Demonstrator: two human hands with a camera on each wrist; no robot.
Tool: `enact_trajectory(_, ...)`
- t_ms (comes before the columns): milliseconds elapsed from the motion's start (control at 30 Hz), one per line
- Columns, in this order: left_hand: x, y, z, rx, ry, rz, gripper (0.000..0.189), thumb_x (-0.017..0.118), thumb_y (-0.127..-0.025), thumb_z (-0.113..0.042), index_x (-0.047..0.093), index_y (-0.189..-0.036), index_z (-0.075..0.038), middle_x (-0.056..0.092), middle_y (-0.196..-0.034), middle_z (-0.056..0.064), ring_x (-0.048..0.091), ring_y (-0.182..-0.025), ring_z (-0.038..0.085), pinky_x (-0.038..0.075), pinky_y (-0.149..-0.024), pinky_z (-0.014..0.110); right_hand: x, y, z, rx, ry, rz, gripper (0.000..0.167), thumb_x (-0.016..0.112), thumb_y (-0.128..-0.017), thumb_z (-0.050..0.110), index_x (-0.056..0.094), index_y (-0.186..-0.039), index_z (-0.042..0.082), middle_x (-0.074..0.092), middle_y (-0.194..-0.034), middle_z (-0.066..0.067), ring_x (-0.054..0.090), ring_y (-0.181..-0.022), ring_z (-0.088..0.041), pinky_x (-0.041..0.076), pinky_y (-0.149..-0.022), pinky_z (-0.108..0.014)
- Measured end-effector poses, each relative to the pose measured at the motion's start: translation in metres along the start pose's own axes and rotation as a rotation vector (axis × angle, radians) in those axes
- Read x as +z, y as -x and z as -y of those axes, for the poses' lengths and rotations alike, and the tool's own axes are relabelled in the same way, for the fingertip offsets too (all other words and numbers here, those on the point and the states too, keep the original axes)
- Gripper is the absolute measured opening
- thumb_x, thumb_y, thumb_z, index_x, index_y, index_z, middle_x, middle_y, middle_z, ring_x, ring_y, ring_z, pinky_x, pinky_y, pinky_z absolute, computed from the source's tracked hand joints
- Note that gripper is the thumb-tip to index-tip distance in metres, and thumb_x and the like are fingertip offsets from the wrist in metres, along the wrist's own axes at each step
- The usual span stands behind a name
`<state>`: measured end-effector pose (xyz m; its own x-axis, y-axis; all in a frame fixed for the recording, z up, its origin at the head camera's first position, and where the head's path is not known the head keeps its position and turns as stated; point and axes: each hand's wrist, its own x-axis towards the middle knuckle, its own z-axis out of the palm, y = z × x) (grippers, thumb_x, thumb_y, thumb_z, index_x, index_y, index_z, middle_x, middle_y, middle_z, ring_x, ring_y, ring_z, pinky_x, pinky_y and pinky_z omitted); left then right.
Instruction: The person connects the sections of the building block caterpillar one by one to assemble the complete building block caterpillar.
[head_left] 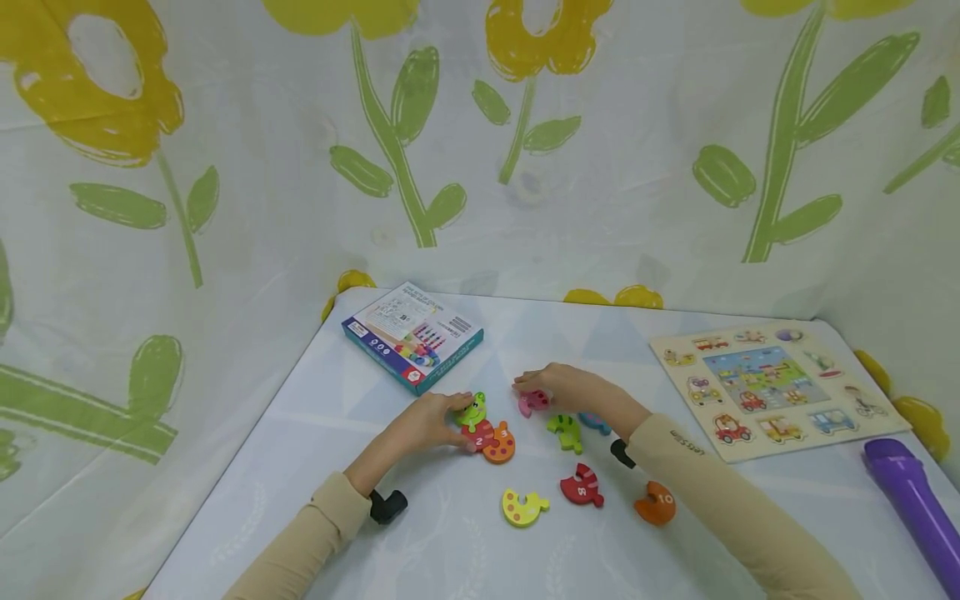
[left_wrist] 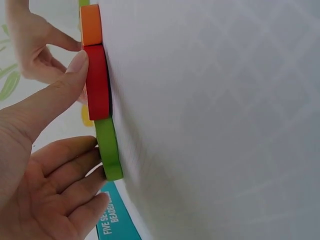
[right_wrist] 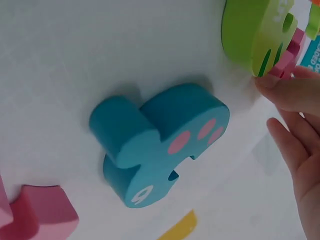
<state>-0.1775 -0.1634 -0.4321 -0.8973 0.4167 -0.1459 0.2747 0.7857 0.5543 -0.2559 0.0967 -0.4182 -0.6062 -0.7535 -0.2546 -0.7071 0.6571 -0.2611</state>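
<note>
The left hand (head_left: 423, 425) presses straight fingers (left_wrist: 60, 95) against the joined green (head_left: 473, 410), red (head_left: 477, 433) and orange pieces (head_left: 498, 443) at the middle of the worktop (head_left: 300, 467), probably to keep this chain from sliding. At its 3 o'clock, the right hand (head_left: 558, 386) pinches the pink piece (head_left: 532, 402) in curled fingers, seemingly bringing it toward the chain. The other pieces lie loose around 5 o'clock.
</note>
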Motion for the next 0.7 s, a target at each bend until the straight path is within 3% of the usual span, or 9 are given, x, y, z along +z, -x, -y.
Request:
enact_trajectory(333, 0.0003, -0.0006, 0.0005, -0.013, 0.008, -0.008, 0.080, 0.084, -0.072, -0.037, 0.052, -0.139, -0.007, 0.048, -0.143, 0.008, 0.040, -0.136, 0.027, 0.037, -0.109, 0.042, -0.0030, 0.0045, 0.0008, 0.015, -0.052, 0.005, 0.050, 0.079, -0.081, 0.014, 0.064, -0.128, 0.012, 0.061, -0.131, -0.004, 0.059, -0.113, -0.022, 0.053, -0.090, -0.031)
enact_trajectory(700, -0.0002, -0.0022, 0.0021, -0.031, 0.022, 0.004, 0.080, 0.084, -0.072, -0.037, 0.052, -0.139, -0.009, 0.048, -0.144, 0.006, 0.039, -0.136, 0.027, 0.036, -0.109, 0.042, 0.0000, 0.0063, 0.0012, 0.000, -0.125, -0.035, 0.049, 0.080, -0.081, 0.016, 0.065, -0.127, 0.010, 0.062, -0.129, -0.006, 0.058, -0.118, -0.023, 0.051, -0.094, -0.034)
